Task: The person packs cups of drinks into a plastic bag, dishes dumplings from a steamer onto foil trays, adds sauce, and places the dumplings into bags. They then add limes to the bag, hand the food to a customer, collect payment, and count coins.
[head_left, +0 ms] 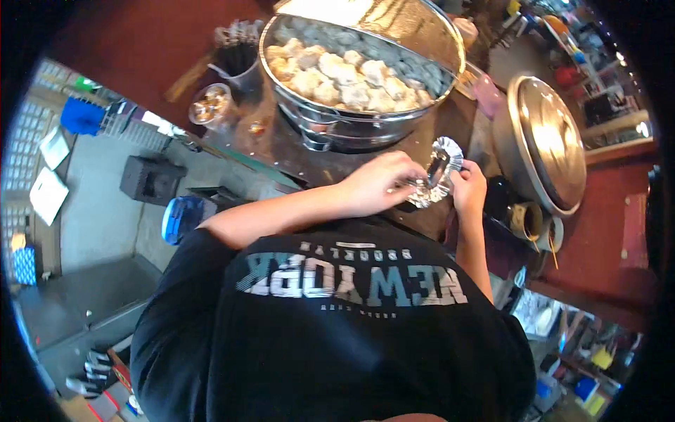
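Note:
Between my hands is a small silver foil cup (pixel 446 156) with a fluted rim, tilted up on its side. My left hand (pixel 381 184) has its fingers curled at the cup's near left edge, where they seem to pinch the foil. On the other side, my right hand (pixel 470 188) grips the rim between thumb and fingers. Just beyond them stands a large round metal steamer (pixel 351 116), its front part full of pale dumplings (pixel 344 74). A shiny metal cover (pixel 415 21) is raised over its back part.
Left of the steamer are a cup of dark-handled utensils (pixel 242 67) and a clear plastic cup (pixel 211 104). A big lidded pot (pixel 545 141) stands at the right, with a mug (pixel 524 221) near it. A blue water jug (pixel 184 219) is by my left elbow.

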### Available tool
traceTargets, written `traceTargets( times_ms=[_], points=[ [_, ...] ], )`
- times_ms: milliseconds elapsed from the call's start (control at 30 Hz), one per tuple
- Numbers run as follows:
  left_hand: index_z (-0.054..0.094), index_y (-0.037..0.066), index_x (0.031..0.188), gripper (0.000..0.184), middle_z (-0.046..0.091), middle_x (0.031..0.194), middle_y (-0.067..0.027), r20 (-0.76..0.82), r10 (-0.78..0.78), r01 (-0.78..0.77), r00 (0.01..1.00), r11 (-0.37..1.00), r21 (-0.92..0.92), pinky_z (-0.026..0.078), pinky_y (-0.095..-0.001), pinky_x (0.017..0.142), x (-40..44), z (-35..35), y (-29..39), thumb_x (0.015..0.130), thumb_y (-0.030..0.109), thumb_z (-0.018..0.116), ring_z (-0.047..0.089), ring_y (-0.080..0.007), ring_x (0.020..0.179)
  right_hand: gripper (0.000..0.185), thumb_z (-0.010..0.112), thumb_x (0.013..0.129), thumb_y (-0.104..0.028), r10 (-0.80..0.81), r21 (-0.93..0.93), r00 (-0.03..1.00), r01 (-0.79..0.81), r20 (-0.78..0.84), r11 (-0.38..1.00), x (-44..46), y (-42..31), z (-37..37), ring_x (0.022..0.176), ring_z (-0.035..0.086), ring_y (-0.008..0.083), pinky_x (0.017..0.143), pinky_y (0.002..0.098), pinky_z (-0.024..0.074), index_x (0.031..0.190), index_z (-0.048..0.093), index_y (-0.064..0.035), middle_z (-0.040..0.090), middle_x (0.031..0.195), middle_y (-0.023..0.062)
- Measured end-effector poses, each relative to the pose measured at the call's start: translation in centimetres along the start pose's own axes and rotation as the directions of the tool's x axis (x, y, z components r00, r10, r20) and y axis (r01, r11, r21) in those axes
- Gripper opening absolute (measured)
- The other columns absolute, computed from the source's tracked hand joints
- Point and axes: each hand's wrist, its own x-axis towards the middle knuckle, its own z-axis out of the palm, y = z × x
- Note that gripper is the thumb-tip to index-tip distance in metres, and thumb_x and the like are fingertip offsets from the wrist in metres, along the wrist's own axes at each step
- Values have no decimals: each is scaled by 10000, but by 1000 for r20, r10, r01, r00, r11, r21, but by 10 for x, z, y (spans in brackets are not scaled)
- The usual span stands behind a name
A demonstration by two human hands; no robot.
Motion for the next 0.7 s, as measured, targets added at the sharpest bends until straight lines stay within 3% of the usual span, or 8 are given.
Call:
traceTargets(
  times_ms=[67,100,267,333,400,500,633,700],
  points=[
    [465,62,1281,507,551,1081,-123,31,-419,409,908,866,-288,471,-358,873,-5,-15,27,839,180,686,574,-241,961,271,596,807,-8,-40,64,996,34,82,997,-6,-10,-8,629,583,102,539,249,462,1075,564,22,657,796,74],
    [340,39,1364,659,562,1042,-131,9,-443,420,896,842,-339,499,-314,783,-10,-19,28,850,265,685,563,-169,928,276,591,818,-3,-79,113,987,63,137,992,-21,-32,-8,646,590,102,552,242,467,1091,555,20,658,813,77],
    [366,9,1346,510,564,1204,-112,66,-422,295,904,506,-811,421,-320,965,-29,-50,30,909,149,589,527,-163,1116,289,581,870,32,-322,365,817,148,479,919,-56,-109,59,779,618,94,680,232,498,1150,509,35,660,911,74],
    [435,9,1282,413,610,1117,-94,98,-637,344,764,275,-898,492,-313,874,-47,-78,41,895,85,559,605,-166,993,262,598,896,-59,-321,263,799,210,509,941,-54,-145,79,712,601,78,627,218,485,1142,530,-2,646,828,38],
    [489,5,1205,346,643,1015,-92,-24,-665,149,746,202,-968,538,-313,777,-78,-105,54,866,44,546,647,-174,870,220,594,914,-154,-343,40,714,405,610,914,-39,-193,94,636,574,82,574,227,460,1102,571,-42,623,738,25],
    [515,-15,1149,316,650,1024,-164,-69,-755,75,652,155,-985,554,-361,780,-131,-136,59,851,87,549,658,-239,889,261,613,882,-271,-569,-28,503,765,650,644,-2,-245,155,660,621,237,617,341,482,1021,599,-51,618,726,162],
    [517,-7,1203,415,643,1061,-174,-200,-785,-208,587,92,-974,518,-458,869,-196,-153,49,895,265,453,645,-313,951,255,555,833,-206,-588,32,-2,999,809,41,20,-314,286,863,631,377,779,461,504,1011,602,-30,653,904,210],
    [509,17,1231,574,633,1069,-205,-229,-744,-288,628,51,-956,491,-546,877,-223,-158,41,941,485,345,624,-396,979,273,568,816,-216,-508,-76,63,997,859,-6,29,-325,359,892,634,371,797,454,510,1012,619,-33,660,941,203]
  ],
)
